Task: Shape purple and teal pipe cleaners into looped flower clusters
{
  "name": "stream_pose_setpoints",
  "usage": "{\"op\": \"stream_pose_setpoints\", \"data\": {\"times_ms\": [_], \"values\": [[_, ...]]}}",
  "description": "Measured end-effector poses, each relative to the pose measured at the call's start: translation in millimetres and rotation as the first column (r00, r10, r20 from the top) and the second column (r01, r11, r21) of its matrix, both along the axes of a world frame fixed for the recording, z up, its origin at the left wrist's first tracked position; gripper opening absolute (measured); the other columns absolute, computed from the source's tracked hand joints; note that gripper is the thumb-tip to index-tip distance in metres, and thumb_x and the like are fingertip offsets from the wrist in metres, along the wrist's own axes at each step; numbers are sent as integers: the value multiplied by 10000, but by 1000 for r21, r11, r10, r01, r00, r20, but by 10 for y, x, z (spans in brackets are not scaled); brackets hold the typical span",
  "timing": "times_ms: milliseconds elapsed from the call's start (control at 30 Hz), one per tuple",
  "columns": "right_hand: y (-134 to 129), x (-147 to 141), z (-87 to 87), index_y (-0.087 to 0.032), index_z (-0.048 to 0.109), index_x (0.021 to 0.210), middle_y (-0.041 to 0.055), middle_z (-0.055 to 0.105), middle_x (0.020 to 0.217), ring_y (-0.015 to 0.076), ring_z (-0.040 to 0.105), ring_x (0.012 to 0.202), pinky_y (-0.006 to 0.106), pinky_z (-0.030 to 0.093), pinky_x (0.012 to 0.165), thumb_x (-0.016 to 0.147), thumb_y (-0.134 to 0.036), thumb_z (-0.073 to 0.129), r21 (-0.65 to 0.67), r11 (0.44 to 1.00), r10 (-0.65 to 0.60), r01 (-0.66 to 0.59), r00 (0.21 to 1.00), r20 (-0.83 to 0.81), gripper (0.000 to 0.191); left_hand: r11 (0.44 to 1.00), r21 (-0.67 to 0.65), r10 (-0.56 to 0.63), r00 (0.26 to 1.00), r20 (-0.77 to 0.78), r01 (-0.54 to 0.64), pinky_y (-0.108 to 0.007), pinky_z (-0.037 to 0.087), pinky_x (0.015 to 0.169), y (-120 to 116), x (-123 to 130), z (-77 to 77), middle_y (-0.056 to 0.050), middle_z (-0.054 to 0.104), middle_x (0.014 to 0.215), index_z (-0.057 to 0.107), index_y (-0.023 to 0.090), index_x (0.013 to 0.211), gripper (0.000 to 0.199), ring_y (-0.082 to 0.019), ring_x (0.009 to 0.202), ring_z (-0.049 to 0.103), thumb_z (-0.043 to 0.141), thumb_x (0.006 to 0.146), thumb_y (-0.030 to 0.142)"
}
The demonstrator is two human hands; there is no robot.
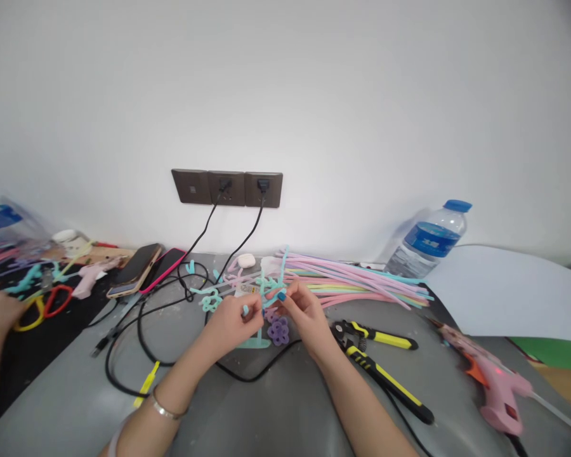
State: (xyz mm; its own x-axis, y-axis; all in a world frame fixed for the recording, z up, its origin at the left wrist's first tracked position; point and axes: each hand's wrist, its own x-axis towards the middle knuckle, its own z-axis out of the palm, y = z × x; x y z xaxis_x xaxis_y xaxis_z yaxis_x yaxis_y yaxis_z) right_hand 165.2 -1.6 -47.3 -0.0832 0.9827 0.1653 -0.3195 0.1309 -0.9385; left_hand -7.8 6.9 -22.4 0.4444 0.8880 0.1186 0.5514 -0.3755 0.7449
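Observation:
My left hand (238, 322) and my right hand (308, 316) meet at the middle of the grey table, fingertips pinched on a light blue pipe cleaner (274, 297). Part of it stands up above the fingers, and its ends between them are partly hidden. Just below the fingertips lies a purple pipe-cleaner flower (278, 331). To the left of my left hand is a mint-green looped pipe-cleaner shape (211, 301). A flat teal piece (257, 343) shows under my left hand. Behind my right hand spreads a bundle of pastel pipe cleaners (356, 279).
Yellow-black wire strippers (361, 346) and a pink glue gun (497, 384) lie right; a water bottle (431, 238) leans by the wall. Black cables (140, 336) loop left, near phones (136, 270). Another person's hand (0, 311) is beside scissors (57, 301) at far left.

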Motion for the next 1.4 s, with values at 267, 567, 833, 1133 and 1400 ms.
{"op": "stream_pose_setpoints", "data": {"times_ms": [267,567,833,1133,1400], "values": [[52,101,-5,-231,559,866,-21,578,725,139,567,632,261,479,607,797,-441,704,25,999,32,-33,998,45,265,964,-256,0,960,280,75,-204,203,476,48,-6,33,82,291,553,411,195,670,123,-83,503,254,484,765,225],[26,86,49,-209,680,783,9,627,658,165,570,622,281,460,614,827,-427,659,125,992,-13,-5,989,147,223,941,-314,-30,955,294,127,-214,189,487,62,-32,30,78,315,564,451,185,699,161,-85,513,249,509,807,290],[-13,105,93,-233,697,950,41,689,895,200,625,828,325,473,795,817,-349,679,148,985,59,-86,983,175,178,915,-374,-23,946,323,150,-214,202,488,57,-37,50,87,305,543,440,190,690,169,-85,502,255,529,788,294],[8,136,40,-221,607,849,31,673,788,188,609,746,297,459,709,914,-291,528,244,970,-99,19,941,322,123,906,-414,66,936,346,90,-196,229,476,45,-61,114,91,295,519,425,196,689,163,-85,494,268,516,762,309],[27,346,85,-270,702,876,65,647,872,226,585,809,277,475,536,860,-260,595,345,929,-271,134,882,386,108,813,-574,112,940,323,100,-194,206,448,116,-361,128,72,398,524,483,178,658,150,-72,460,291,566,703,295]]}}
